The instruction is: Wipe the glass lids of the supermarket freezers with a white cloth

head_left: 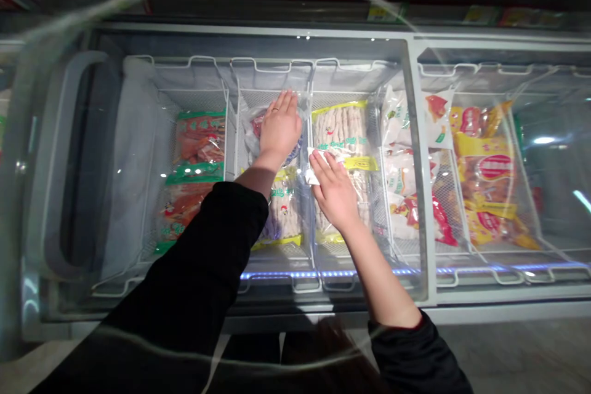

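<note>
I reach into an open chest freezer [258, 43] with wire basket compartments. My left hand [279, 126], ring on one finger, lies flat with fingers stretched on a clear bag of red and white frozen food [253, 126] in the middle basket. My right hand [333, 188] rests on yellow-edged packs of pale frozen strips [340, 126] in the basket beside it; its fingertips pinch a small white tag or pack corner [314, 163]. Another yellow-edged pack [284, 212] lies below my left wrist.
Green-edged packs of reddish meat [198, 141] fill the left basket. White and red bags [404, 160] and yellow-red bags [489, 178] sit under the glass lid [508, 135] on the right. The slid-open lid handle [69, 160] is at the left. Shelves run above.
</note>
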{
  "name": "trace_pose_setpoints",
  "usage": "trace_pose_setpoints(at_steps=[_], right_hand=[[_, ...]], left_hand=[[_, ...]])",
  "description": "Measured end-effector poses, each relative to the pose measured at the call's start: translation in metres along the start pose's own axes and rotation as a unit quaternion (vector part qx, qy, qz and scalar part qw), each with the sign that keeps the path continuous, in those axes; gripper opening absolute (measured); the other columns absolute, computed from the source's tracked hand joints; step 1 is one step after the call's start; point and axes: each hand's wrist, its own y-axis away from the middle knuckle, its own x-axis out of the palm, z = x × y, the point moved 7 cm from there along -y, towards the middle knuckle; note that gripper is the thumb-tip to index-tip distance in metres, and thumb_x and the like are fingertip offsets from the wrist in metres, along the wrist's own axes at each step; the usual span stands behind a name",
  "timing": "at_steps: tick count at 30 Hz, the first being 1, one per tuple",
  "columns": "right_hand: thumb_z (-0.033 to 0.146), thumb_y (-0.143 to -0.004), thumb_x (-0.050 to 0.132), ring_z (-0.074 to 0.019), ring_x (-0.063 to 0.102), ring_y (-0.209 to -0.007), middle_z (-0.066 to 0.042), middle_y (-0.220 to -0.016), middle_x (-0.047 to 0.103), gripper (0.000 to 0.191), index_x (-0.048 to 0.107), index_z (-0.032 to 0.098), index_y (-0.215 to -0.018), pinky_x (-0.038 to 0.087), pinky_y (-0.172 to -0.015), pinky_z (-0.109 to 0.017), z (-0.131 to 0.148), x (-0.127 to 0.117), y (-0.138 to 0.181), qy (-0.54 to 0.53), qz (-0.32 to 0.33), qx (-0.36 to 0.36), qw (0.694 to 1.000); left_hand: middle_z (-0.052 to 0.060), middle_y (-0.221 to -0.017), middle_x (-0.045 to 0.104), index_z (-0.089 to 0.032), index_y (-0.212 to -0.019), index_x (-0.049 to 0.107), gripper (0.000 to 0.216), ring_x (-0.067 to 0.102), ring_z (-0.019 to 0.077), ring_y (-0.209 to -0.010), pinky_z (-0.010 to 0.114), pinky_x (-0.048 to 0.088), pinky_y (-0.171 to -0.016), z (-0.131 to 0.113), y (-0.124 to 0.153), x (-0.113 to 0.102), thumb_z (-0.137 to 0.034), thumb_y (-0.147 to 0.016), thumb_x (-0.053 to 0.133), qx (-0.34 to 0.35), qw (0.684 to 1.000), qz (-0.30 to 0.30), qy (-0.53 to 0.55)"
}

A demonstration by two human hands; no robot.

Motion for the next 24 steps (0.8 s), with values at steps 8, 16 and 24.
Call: trace_pose_setpoints(at_steps=[8,16,24], right_hand=[[0.013,-0.096,0.040,-0.0232,0.028,-0.155,-0.001,-0.164,0.036,0.068,0.028,0.024,-0.162,0.031,-0.126,-0.050,-0.033,-0.011,0.046,0.033,0.022,0.005,0.999],[0.015,-0.097,0.038,-0.0260,0.027,-0.155,-0.003,-0.165,0.035,0.062,0.036,0.016,-0.159,0.027,-0.127,-0.052,0.005,0.004,0.012,0.024,-0.018,0.041,0.999],[0.014,-0.096,0.040,-0.0221,0.030,-0.154,0.002,-0.164,0.037,0.065,0.033,0.024,-0.160,0.031,-0.127,-0.048,-0.007,-0.005,0.062,-0.002,0.033,-0.012,0.999]], left_hand=[[0.009,-0.162,0.040,-0.012,-0.156,0.039,0.058,0.034,0.0227,-0.152,0.045,0.025,-0.127,0.001,-0.001,0.001,-0.014,-0.098,0.037,0.009,0.999,-0.033,0.016],[0.004,-0.161,0.042,-0.015,-0.152,0.045,0.054,0.033,0.0241,-0.153,0.048,0.028,-0.128,0.006,-0.005,0.007,-0.016,-0.099,0.039,0.003,0.998,-0.047,0.052],[0.008,-0.151,0.056,-0.015,-0.144,0.056,0.049,0.048,0.0215,-0.144,0.043,0.036,-0.125,-0.019,0.041,-0.009,-0.012,-0.098,0.042,0.088,0.992,-0.052,0.079]])
